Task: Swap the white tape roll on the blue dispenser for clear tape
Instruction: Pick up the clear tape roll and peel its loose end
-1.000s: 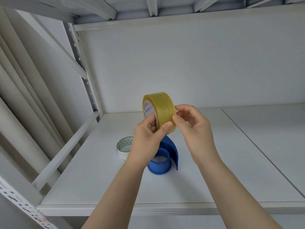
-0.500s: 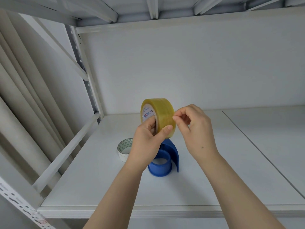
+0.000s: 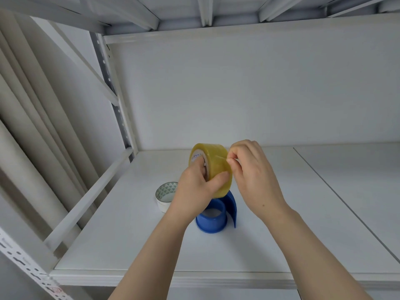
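I hold a yellowish clear tape roll (image 3: pixel 213 163) upright above the shelf. My left hand (image 3: pixel 195 191) grips it with fingers through the core and the thumb on its outer face. My right hand (image 3: pixel 253 174) pinches at the roll's right edge with thumb and fingertips together on the tape. Below the roll the blue dispenser (image 3: pixel 213 217) stands on the shelf, its hub bare of tape and its curved guard on the right. The white tape roll (image 3: pixel 165 197) lies flat on the shelf to the dispenser's left, partly hidden by my left hand.
The white shelf board (image 3: pixel 281 234) has a seam line running diagonally on the right. A slanted white brace (image 3: pixel 86 202) and a perforated upright (image 3: pixel 116 109) bound the left side. The back wall lies close behind, and an upper shelf hangs overhead.
The roll has turned a little in my left hand. My right hand's fingertips have closed into a pinch at the roll's right edge. Both hands and the roll sit slightly lower in view.
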